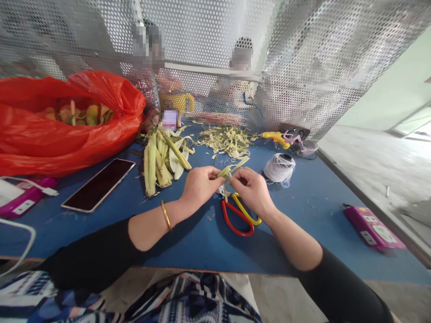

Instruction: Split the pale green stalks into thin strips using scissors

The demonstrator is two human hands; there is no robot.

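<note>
Green corn husk strips (226,172) are pinched between my two hands, over the middle of the blue table. My left hand (199,188) has thumb and fingers closed on the husk from the left side. My right hand (252,192) grips it from the right, with one strip sticking up past the fingers. Just below lie scissors (243,233) with one red and one yellow handle, their blades partly hidden. Left of my hands rests a bunch of husks (151,163). A heap of cut husk scraps (225,140) is beyond them.
A white thread spool (279,169), a yellow glue gun (275,137) and glasses (307,149) sit to the right. At left are a large red plastic bag (114,101) and a phone (101,185). Purple power strips (373,228) flank both sides. Perforated metal mesh (202,27) closes off the back.
</note>
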